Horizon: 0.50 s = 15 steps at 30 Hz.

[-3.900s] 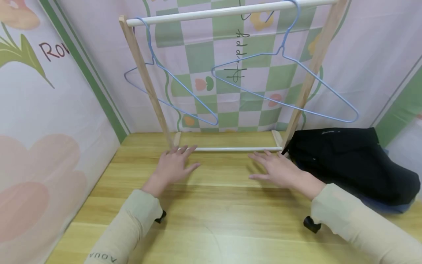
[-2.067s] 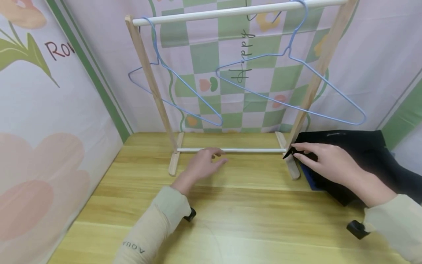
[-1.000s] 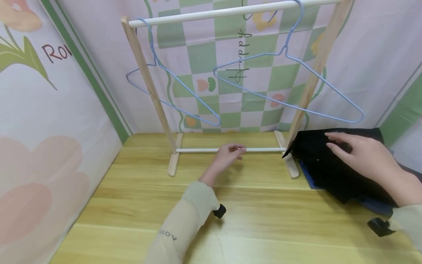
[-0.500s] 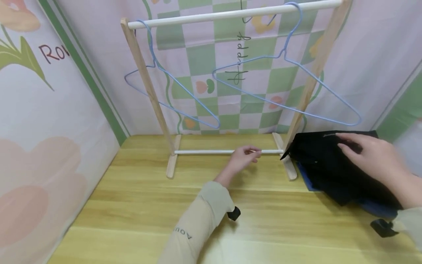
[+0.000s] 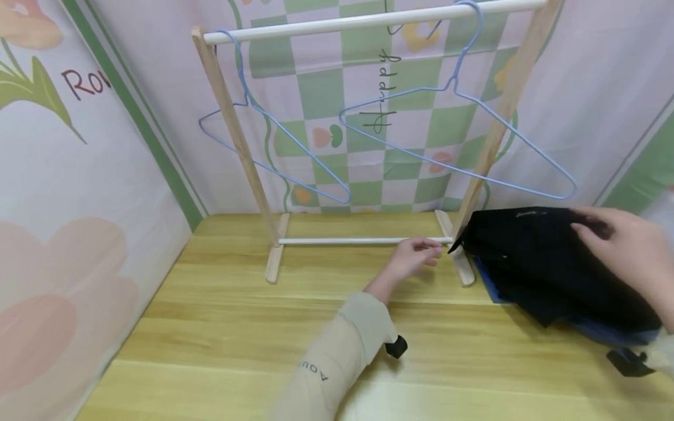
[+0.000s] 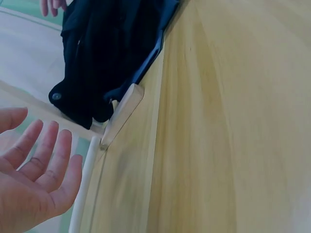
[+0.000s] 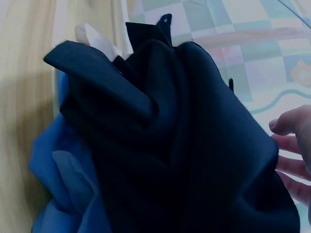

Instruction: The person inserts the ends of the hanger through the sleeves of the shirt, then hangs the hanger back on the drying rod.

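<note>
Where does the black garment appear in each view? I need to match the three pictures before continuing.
Head: the black garment lies at right, just below mid-height.
Left wrist: the black garment is at top, left of centre.
Right wrist: the black garment fills the middle, down to the bottom edge.
Shared landmark: the blue cloth showing from beneath it in all three.

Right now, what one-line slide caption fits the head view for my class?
Left hand by a rack holding two blue hangers; right hand by a black garment.
</note>
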Each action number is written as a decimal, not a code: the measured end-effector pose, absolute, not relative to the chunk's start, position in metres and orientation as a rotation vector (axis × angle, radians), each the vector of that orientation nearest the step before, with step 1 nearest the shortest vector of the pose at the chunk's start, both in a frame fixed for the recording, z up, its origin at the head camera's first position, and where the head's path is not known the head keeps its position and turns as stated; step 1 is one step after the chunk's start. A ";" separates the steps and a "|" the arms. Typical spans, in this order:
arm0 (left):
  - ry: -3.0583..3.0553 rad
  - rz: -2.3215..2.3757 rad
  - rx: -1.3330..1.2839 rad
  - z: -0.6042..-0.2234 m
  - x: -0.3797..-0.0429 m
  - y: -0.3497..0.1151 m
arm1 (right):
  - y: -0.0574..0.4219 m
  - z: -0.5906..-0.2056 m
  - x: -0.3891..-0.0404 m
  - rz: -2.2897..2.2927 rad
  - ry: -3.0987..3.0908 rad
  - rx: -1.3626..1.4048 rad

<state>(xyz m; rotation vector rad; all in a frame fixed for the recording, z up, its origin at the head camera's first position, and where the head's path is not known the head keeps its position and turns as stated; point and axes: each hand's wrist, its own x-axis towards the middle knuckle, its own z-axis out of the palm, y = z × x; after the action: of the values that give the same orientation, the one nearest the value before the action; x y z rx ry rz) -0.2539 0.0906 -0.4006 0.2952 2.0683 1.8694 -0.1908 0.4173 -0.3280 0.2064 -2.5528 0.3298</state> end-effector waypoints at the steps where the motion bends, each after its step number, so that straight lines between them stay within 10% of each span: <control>1: 2.062 1.872 0.293 -0.400 -0.253 0.093 | 0.420 -0.327 -0.190 0.351 -2.547 0.194; 15: 2.005 1.936 0.216 -0.404 -0.251 0.104 | 0.436 -0.328 -0.183 0.368 -2.735 0.005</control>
<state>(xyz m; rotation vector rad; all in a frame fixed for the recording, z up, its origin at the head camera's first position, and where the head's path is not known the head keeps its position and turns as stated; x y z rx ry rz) -0.2506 0.1043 -0.4038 0.2163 2.0052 1.9361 -0.1828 0.4357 -0.3281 0.0052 -2.7353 0.3682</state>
